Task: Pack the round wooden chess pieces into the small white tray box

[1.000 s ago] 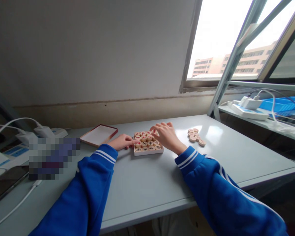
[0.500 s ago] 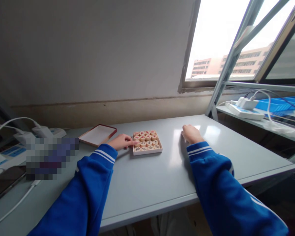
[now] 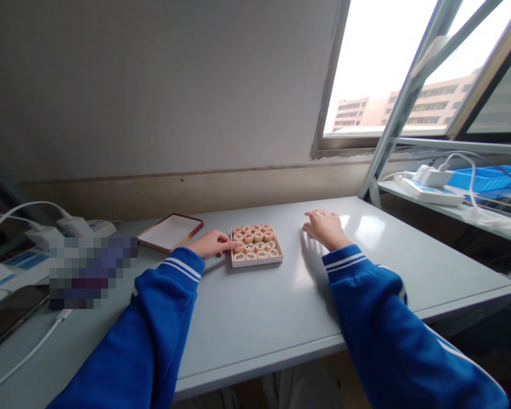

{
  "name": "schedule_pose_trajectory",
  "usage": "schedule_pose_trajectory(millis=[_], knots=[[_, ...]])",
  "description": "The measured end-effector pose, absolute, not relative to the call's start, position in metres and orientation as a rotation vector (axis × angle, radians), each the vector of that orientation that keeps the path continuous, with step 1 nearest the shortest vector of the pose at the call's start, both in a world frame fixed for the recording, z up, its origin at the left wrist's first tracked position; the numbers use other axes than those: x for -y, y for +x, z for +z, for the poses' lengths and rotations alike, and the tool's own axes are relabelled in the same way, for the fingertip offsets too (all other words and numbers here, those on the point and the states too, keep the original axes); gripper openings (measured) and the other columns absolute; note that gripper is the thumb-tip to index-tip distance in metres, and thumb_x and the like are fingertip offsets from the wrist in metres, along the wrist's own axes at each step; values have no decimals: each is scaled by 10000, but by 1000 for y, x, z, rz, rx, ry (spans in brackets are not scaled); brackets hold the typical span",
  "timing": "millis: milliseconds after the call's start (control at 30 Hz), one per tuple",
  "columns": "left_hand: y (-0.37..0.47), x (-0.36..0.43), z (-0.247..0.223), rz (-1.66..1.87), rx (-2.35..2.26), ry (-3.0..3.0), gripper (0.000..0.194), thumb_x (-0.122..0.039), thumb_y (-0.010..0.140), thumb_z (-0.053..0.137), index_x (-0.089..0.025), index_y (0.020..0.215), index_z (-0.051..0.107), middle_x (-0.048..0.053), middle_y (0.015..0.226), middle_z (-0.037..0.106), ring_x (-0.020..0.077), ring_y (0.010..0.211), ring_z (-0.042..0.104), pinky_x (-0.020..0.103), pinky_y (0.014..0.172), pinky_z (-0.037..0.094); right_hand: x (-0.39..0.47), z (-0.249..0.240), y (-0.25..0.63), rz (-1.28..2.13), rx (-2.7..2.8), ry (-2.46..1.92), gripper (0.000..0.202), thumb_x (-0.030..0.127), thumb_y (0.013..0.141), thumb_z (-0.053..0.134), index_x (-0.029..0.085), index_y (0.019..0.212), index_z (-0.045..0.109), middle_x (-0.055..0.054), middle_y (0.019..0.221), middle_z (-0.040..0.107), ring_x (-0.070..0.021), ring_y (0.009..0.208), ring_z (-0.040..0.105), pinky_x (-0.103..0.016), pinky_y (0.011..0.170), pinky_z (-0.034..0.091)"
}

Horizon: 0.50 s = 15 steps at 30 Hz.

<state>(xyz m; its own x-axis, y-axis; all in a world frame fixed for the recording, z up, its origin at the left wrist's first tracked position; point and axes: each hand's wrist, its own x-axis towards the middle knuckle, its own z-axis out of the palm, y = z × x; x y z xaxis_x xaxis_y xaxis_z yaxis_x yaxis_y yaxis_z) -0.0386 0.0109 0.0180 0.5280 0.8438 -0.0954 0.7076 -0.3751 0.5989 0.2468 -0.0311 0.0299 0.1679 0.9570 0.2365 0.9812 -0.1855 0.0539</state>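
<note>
A shallow box (image 3: 259, 262) of round wooden Chinese chess pieces sits on the desk, with red characters on the far rows and mostly black ones nearer. At its left side is my left hand (image 3: 212, 244), fingers curled and thumb side over the rim, touching the left edge and a piece there. My right hand (image 3: 326, 228) is to the right of the box, apart from it, palm down with fingers loosely spread and holding nothing. To the left of the box the lid (image 3: 170, 232) lies with its white inside up.
Power strips with white plugs (image 3: 74, 227) and cables are at the left, by a phone (image 3: 12, 318) and a blurred-out item (image 3: 97, 270). A metal frame post (image 3: 385, 139) rises at the desk's far right corner, beside a shelf with a blue basket (image 3: 489, 179).
My right hand has shifted left toward the box, and its fingers have opened out from a closed shape. My left hand stays at the box's left edge. The view has tilted slightly.
</note>
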Motion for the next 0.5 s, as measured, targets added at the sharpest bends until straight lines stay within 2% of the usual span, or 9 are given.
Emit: schedule_pose_trajectory(millis=[100, 200, 400, 500], knots=[[-38, -11, 17, 314, -1256, 2174, 507, -664, 575, 505, -159, 537, 543, -12, 469, 495, 123, 480, 441, 241, 505, 292, 32, 28, 248, -243, 1926, -2422, 306, 240, 804, 376, 134, 759, 660, -135, 822, 640, -219, 799, 568, -308, 648, 346], [-38, -11, 17, 319, -1255, 2175, 516, -672, 567, 504, -158, 533, 537, -12, 464, 490, 123, 480, 441, 241, 504, 293, 34, 27, 246, -197, 1987, -2348, 310, 287, 816, 383, 139, 778, 653, -124, 838, 637, -200, 748, 573, -282, 592, 333], [-38, -10, 18, 304, -1244, 2189, 518, -672, 583, 491, -158, 537, 527, -12, 471, 485, 125, 486, 445, 242, 509, 292, 36, 29, 236, -216, 2047, -2163, 235, 330, 800, 463, 173, 809, 639, -84, 896, 631, -200, 843, 547, -303, 704, 319], [-38, -10, 19, 311, -1241, 2187, 515, -667, 589, 492, -155, 546, 528, -13, 477, 480, 125, 490, 447, 241, 511, 292, 35, 28, 230, -208, 2098, -1908, 214, 355, 796, 488, 194, 824, 626, -54, 895, 621, -188, 862, 534, -308, 740, 321]])
